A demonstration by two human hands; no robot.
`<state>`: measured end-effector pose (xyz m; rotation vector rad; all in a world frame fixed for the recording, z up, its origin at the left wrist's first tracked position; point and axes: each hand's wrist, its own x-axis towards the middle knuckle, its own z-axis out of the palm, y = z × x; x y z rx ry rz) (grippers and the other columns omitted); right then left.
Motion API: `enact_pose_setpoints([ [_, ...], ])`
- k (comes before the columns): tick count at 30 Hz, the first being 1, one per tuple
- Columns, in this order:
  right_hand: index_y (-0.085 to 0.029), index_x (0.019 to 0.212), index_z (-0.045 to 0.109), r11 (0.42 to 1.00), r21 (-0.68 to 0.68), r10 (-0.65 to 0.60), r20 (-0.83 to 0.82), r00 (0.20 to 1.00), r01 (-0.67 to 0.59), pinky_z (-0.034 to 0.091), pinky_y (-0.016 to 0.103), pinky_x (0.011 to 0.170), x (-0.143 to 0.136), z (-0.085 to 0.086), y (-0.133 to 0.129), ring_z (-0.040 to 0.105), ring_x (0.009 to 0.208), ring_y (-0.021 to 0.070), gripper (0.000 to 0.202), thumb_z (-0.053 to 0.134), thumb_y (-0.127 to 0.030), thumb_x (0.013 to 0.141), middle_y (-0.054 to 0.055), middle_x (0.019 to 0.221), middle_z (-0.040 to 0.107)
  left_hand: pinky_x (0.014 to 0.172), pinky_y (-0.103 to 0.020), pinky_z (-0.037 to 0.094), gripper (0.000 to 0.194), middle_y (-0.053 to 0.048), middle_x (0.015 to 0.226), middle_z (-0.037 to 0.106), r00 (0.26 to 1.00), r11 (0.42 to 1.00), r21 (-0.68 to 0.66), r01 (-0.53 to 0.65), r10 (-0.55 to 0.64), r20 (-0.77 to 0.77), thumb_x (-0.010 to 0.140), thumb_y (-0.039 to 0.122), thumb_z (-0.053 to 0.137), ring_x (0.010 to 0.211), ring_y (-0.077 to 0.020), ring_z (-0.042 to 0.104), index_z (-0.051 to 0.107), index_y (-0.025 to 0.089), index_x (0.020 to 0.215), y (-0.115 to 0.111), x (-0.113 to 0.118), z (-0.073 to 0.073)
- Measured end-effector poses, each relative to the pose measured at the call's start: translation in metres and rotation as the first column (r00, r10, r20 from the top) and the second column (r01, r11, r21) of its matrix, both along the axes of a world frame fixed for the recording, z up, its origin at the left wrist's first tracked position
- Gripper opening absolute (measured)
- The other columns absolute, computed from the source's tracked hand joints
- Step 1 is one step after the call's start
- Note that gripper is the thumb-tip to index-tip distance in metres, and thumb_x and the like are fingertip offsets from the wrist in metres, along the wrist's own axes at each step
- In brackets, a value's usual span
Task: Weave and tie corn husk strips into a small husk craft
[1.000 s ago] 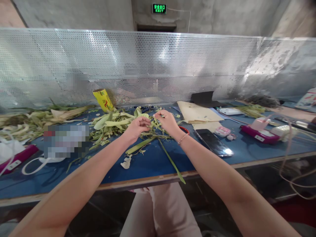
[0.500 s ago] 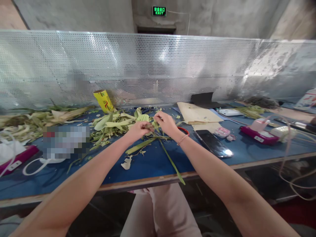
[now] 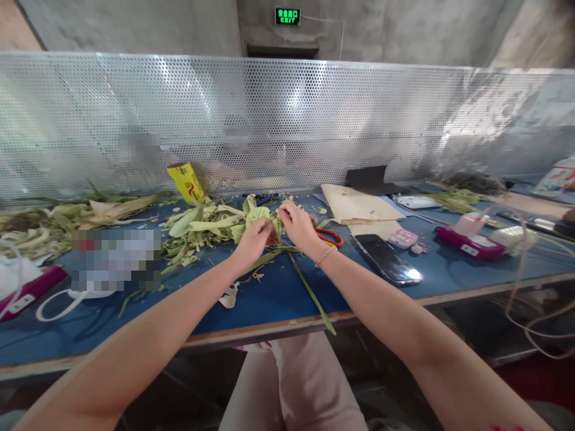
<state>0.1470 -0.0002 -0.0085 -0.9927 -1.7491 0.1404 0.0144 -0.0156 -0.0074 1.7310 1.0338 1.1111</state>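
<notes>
Leaf strips, green and pale, lay in a loose heap at the middle of the blue surface, well back from its near edge. Both bare hands were at the heap's right end. The left hand had its fingers curled inward beside a small reddish-brown patch, while the right hand was bent over with its fingertips drawn together just beside the left. What either grip held, if anything, could not be told, since the fingers hid the spot between them; neither hand was spread wide.

The step in hand looked like close fingertip work on a small piece, with the two hands nearly meeting. From that pose, the next move seemed to call for a light, steady pinch and care not to drag the tangled strips around it.

A long green blade ran from under the hands towards the near edge and poked past it, so a sleeve or forearm could have caught it. A pale scrap lay beside the left forearm. By the right wrist was a red loop, partly hidden. Farther to the right lay a dark phone, with folded tan paper behind it. A yellow tube leaned behind the heap, near the far edge.
</notes>
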Motion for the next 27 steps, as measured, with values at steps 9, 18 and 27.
enact_pose_setpoints([
  [9, -0.019, 0.072, 0.041, 0.996, 0.079, -0.021, -0.196, 0.98, 0.037, 0.034, 0.022, 0.062, -0.019, 0.0, -0.013, 0.042, 0.062, 0.0105, 0.018, 0.031, -0.028, 0.084, 0.0, 0.067, 0.045, 0.048, -0.021, 0.032, 0.018, 0.006, 0.048, 0.035, 0.954, 0.885, 0.383, -0.264, 0.299, -0.035, 0.085, 0.03, 0.032, 0.043, -0.0076, 0.037, 0.035, 0.021, 0.07, -0.013, 0.006, -0.003],
  [18, -0.018, 0.074, 0.048, 0.988, 0.139, -0.032, -0.222, 0.975, 0.064, 0.033, 0.021, 0.057, -0.011, 0.007, -0.02, 0.039, 0.055, 0.0088, 0.025, 0.035, -0.036, 0.084, -0.002, 0.062, 0.045, 0.048, -0.02, 0.029, 0.014, 0.006, 0.052, 0.034, 0.925, 0.78, 0.558, -0.282, 0.375, -0.057, 0.084, 0.025, 0.034, 0.046, -0.0072, 0.034, 0.042, 0.019, 0.074, -0.011, 0.001, 0.001],
  [27, -0.019, 0.079, 0.052, 0.996, 0.078, -0.036, -0.136, 0.99, 0.047, 0.032, 0.022, 0.058, -0.002, 0.012, -0.02, 0.04, 0.054, 0.0098, 0.026, 0.035, -0.038, 0.084, -0.001, 0.063, 0.047, 0.049, -0.021, 0.033, 0.018, 0.006, 0.053, 0.033, 0.933, 0.85, 0.413, -0.326, 0.359, -0.003, 0.084, 0.035, 0.032, 0.045, -0.0069, 0.035, 0.043, 0.02, 0.081, -0.009, 0.0, 0.001],
])
